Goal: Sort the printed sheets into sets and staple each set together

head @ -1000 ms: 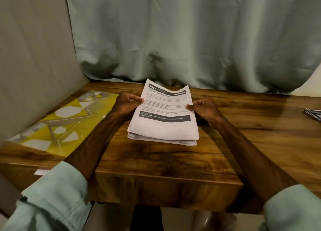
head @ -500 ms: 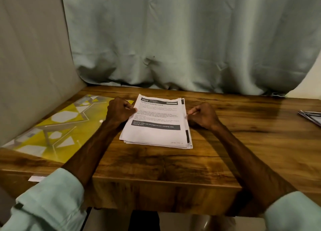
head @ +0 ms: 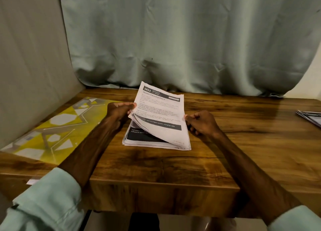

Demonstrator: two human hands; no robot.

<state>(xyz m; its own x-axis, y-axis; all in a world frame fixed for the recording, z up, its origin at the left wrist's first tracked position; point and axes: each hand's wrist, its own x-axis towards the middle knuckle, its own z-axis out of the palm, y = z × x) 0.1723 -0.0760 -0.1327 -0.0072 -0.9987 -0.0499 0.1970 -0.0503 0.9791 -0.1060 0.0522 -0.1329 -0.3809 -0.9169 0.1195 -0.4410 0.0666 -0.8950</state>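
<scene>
A stack of printed sheets lies in the middle of the wooden table. The top few sheets, headed "2652", are lifted at their left edge and far end, showing a sheet with a black band beneath. My left hand pinches the raised left edge of those sheets. My right hand grips the right edge of the stack, its fingers curled at the paper. No stapler is in view.
A yellow patterned plastic folder lies flat on the table's left side. Another pile of printed sheets pokes in at the right edge. A pale curtain hangs behind the table and a grey panel stands at the left.
The stack lay flat half a second ago. Now my left hand has raised the left edge of the top sheets, uncovering the page below.
</scene>
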